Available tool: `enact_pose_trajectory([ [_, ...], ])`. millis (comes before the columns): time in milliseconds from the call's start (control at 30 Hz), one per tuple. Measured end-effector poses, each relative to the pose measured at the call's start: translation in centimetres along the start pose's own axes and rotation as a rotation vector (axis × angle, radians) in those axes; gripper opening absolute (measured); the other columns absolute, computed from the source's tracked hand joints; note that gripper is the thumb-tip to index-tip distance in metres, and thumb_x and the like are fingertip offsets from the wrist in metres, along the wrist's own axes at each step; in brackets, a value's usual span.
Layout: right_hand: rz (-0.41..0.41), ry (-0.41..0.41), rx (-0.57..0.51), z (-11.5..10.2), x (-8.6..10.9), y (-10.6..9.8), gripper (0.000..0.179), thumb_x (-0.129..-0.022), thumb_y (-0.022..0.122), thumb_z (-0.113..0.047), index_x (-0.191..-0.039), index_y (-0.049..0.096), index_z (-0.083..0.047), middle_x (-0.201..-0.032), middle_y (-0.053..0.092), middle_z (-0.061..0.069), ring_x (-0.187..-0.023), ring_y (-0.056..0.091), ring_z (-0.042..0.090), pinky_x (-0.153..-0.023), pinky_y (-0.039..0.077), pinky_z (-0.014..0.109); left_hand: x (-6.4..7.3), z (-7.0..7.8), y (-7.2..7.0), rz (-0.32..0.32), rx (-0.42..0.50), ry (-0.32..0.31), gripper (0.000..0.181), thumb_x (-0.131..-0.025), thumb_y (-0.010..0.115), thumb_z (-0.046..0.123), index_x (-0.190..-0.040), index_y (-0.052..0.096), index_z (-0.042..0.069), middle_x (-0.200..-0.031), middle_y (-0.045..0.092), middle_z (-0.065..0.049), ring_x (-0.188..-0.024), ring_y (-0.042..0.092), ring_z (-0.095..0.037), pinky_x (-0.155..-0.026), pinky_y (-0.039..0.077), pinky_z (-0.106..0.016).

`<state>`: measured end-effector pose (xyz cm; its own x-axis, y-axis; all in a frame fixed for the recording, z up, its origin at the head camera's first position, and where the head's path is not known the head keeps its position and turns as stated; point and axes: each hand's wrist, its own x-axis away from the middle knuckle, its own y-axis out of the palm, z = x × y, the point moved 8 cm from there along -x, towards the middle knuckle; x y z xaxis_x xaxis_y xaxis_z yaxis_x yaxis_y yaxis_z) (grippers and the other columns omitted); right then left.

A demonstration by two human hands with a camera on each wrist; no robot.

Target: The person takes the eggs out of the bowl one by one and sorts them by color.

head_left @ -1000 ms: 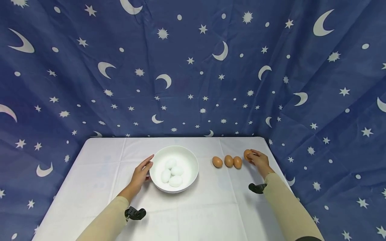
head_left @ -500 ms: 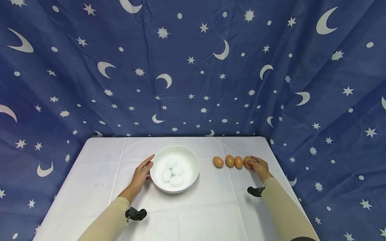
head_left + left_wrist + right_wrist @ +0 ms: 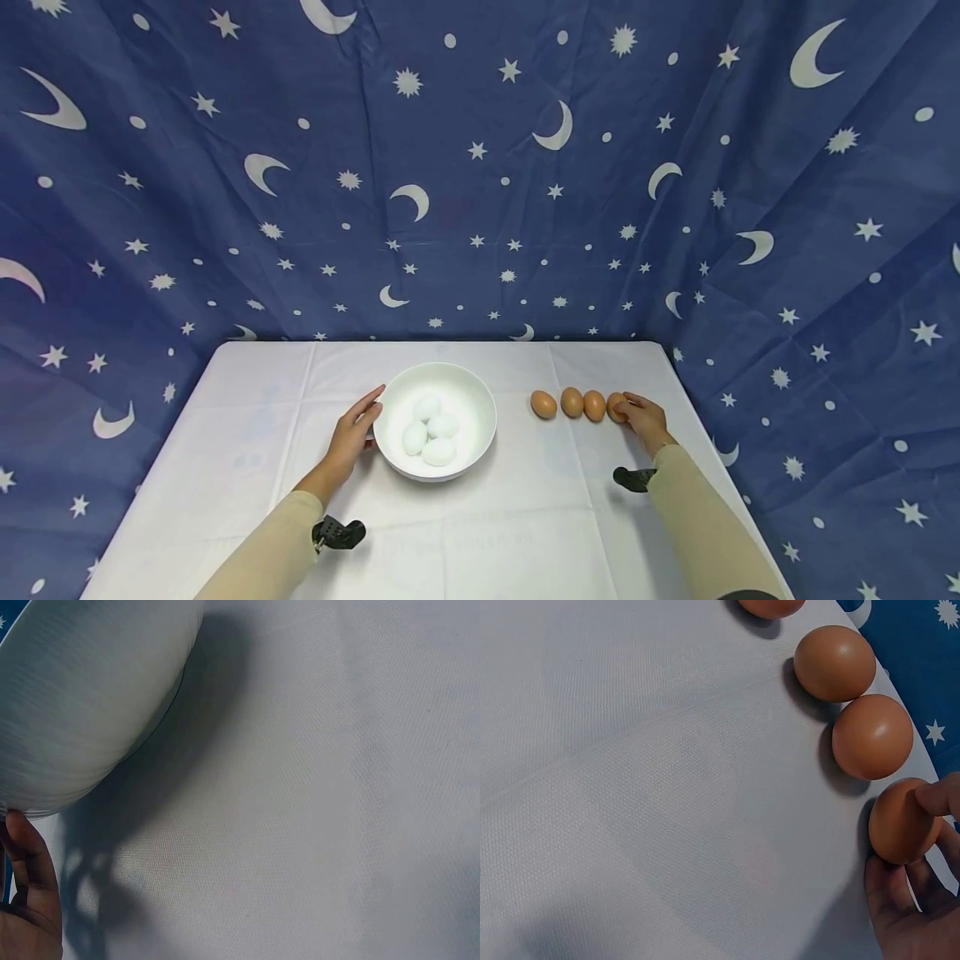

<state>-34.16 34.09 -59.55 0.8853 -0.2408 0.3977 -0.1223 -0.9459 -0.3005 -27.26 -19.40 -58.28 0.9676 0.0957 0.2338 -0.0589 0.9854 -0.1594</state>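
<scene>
A white bowl (image 3: 480, 446) stands on the table with several white eggs (image 3: 438, 452) in it. My left hand (image 3: 348, 437) rests against the bowl's left side, its fingers spread along the outer wall near the rim. In the left wrist view a fingertip (image 3: 26, 832) touches the bowl's outer wall (image 3: 82, 712). To the right, my right hand (image 3: 643, 419) pinches a brown egg (image 3: 900, 825) between thumb and fingers, low at the table. That egg is at the right end of a row of brown eggs (image 3: 572, 402).
The white tablecloth (image 3: 487, 533) covers the table. Its far edge meets a blue curtain (image 3: 450, 208) printed with moons and stars. A stretch of cloth separates the bowl from the leftmost brown egg (image 3: 543, 405). A black wrist mount (image 3: 337, 533) hangs from the left sleeve.
My right hand has brought the brown egg toward the near side and down beside the others, closing the row. My left hand and the bowl have stayed put.
</scene>
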Motion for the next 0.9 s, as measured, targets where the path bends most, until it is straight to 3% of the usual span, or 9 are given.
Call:
enact_pose_trajectory([
  [233,0.008,0.012,0.024,0.2,0.0,-0.1,0.06,-0.096,0.056,-0.012,-0.151,0.035,0.0,-0.153,0.034,0.024,-0.128,0.043,0.026,-0.081,0.046,0.016,0.1,0.3,0.1,-0.012,0.016,-0.01,0.047,-0.104,0.049,0.035,-0.149,0.044,0.024,-0.132,0.045,-0.009,-0.088,0.053,-0.012,-0.068,0.051,-0.027],
  [433,0.02,0.009,0.025,0.0,0.0,-0.4,0.061,-0.097,0.055,-0.014,-0.151,0.033,0.004,-0.152,0.037,0.025,-0.126,0.045,0.025,-0.093,0.046,0.023,1.1,2.0,0.3,-0.042,0.032,-0.021,0.047,-0.105,0.048,0.026,-0.151,0.042,0.016,-0.132,0.044,-0.013,-0.086,0.054,-0.014,-0.069,0.053,-0.031],
  [567,0.121,-0.008,0.074,-1.0,0.2,-1.3,0.058,-0.096,0.056,-0.02,-0.146,0.041,0.005,-0.143,0.046,0.027,-0.117,0.051,0.029,-0.09,0.049,0.029,0.9,1.8,0.3,-0.035,0.026,-0.012,0.047,-0.105,0.048,0.027,-0.15,0.042,0.018,-0.132,0.044,-0.012,-0.086,0.054,-0.014,-0.068,0.052,-0.029],
  [667,0.254,-0.066,0.127,-2.5,0.6,-2.3,0.052,-0.094,0.058,-0.021,-0.139,0.05,0.004,-0.134,0.054,0.026,-0.113,0.054,0.033,-0.089,0.047,0.034,0.4,0.9,0.2,-0.02,0.015,-0.004,0.047,-0.105,0.048,0.032,-0.15,0.043,0.022,-0.132,0.045,-0.011,-0.087,0.053,-0.013,-0.067,0.051,-0.026],
  [767,0.362,-0.176,0.16,-5.1,1.2,-2.3,0.045,-0.094,0.06,-0.019,-0.133,0.056,0.004,-0.128,0.057,0.026,-0.114,0.054,0.035,-0.094,0.045,0.04,0.0,0.1,0.2,-0.004,-0.003,0.003,0.047,-0.104,0.048,0.036,-0.149,0.044,0.025,-0.132,0.045,-0.009,-0.086,0.054,-0.013,-0.066,0.051,-0.025],
  [900,0.34,-0.338,0.136,-9.5,2.7,0.5,0.039,-0.095,0.061,-0.015,-0.13,0.058,0.001,-0.128,0.058,0.021,-0.117,0.054,0.033,-0.099,0.044,0.043,-0.1,-0.1,0.1,0.003,-0.002,0.012,0.047,-0.104,0.049,0.036,-0.149,0.044,0.024,-0.131,0.046,-0.01,-0.085,0.054,-0.013,-0.064,0.05,-0.024],
])
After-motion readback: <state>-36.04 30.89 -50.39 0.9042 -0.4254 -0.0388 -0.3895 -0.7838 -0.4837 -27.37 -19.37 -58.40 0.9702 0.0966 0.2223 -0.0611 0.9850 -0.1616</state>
